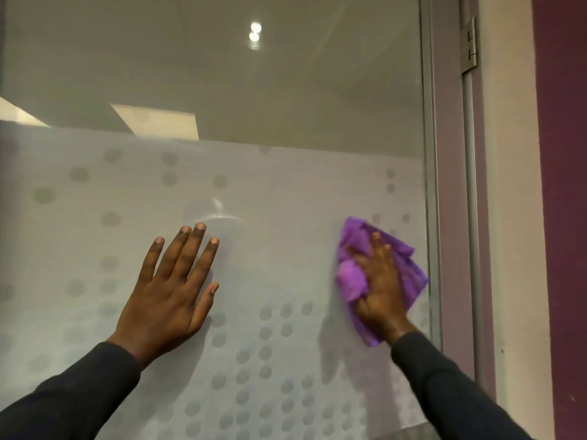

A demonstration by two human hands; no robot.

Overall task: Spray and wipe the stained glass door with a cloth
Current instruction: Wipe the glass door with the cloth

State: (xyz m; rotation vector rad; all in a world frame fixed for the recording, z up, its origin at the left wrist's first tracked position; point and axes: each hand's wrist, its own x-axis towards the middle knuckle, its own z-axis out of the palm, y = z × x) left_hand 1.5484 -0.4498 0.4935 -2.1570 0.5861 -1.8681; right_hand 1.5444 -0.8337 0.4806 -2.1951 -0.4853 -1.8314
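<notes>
- Purple-painted wall (562,217) at right; metal door frame (432,185) with hinge (471,46) beside it. Glass door (222,74) fills the view: clear upper pane, frosted lower band (286,201) patterned with grey dots.
- Right hand (381,281) flat on purple cloth (352,277), pinning it to the frosted band, near the frame edge. Grip spread, fingers extended, pressing the cloth rather than pinching it.
- Left hand (171,293) bare, fingers splayed, palm on the glass, well apart from the cloth; probably bracing the door.
- Step judged: wiping. No spray bottle in view.
- Technique: keep palm pressure even, overlap passes, run right up to the frame, refold to a clean face.
- Cloth soft, crumpled, likely microfibre. Glass smooth and reflective; faint smear (216,211) above left fingertips wants a pass.
- Risk: left palm may leave prints.
</notes>
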